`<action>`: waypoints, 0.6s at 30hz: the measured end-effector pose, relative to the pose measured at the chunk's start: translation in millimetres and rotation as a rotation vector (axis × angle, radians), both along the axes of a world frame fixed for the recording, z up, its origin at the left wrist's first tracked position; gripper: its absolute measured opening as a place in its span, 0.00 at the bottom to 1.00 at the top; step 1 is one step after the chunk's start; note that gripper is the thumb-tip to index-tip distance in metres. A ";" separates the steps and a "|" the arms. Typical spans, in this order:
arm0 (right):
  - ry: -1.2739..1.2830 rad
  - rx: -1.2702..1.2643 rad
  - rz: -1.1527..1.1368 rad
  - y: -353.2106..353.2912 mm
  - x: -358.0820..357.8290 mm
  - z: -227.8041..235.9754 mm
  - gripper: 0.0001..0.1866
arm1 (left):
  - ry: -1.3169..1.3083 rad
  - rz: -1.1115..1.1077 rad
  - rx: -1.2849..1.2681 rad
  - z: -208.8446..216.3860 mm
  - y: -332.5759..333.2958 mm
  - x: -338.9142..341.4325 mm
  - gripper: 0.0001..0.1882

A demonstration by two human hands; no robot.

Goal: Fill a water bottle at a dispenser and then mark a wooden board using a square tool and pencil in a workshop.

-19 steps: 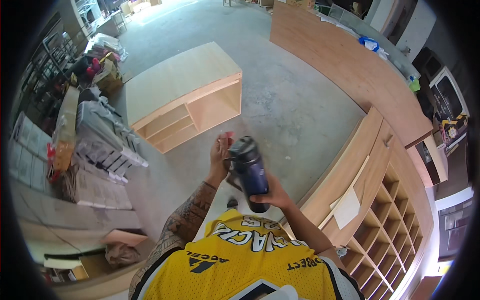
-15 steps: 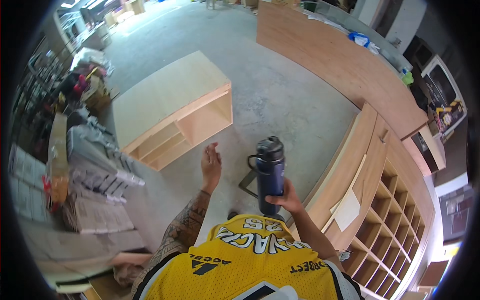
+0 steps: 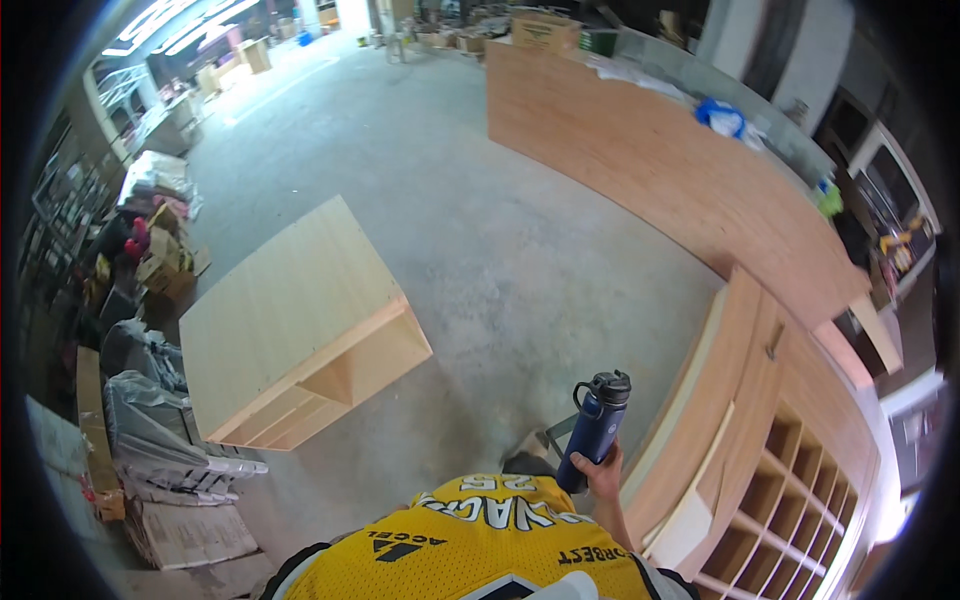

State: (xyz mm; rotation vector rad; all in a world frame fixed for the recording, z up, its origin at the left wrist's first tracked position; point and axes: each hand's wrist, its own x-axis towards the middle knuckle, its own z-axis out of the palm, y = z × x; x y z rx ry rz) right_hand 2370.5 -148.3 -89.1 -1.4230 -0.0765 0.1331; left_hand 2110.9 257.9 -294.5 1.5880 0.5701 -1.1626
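My right hand (image 3: 600, 470) is wrapped round the lower part of a dark blue water bottle (image 3: 597, 428). The bottle has a black lid with a carrying loop, is held nearly upright and leans a little to the right. My left hand is out of the picture. Ahead and to the left, on the concrete floor, is a pale plywood cabinet (image 3: 300, 315) with open compartments facing me. To the right of the bottle lies a wooden shelf unit (image 3: 780, 480) with a grid of square pigeonholes.
A long brown wooden panel (image 3: 640, 170) bounds the far right, with a blue plastic bag (image 3: 720, 118) behind it. Wrapped grey goods (image 3: 150, 410) and flattened cardboard (image 3: 195, 530) line the left side. A loose pale board (image 3: 690, 525) leans on the shelf unit. Grey concrete floor (image 3: 480, 240) stretches ahead.
My left hand has dropped out of view. My right hand has carried the bottle lower and to the right, tilting it slightly. The view has swung up, showing more floor ahead.
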 end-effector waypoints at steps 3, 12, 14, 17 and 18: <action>-0.003 0.002 0.043 28.2 105.1 -9.3 0.41 | 0.086 0.253 -0.155 93.2 2.9 92.8 0.23; -0.195 -0.096 0.374 177.4 396.3 24.2 0.37 | -0.352 0.125 0.159 27.9 52.3 289.2 0.25; -0.180 -0.075 0.413 220.5 451.1 54.5 0.37 | -0.376 0.140 0.165 9.5 68.3 354.7 0.24; -0.185 -0.083 0.459 279.0 529.6 72.9 0.38 | -0.413 0.152 0.148 -15.6 102.9 460.2 0.24; -0.205 -0.102 0.470 294.9 556.0 75.4 0.39 | -0.425 0.150 0.148 -18.3 117.2 492.9 0.24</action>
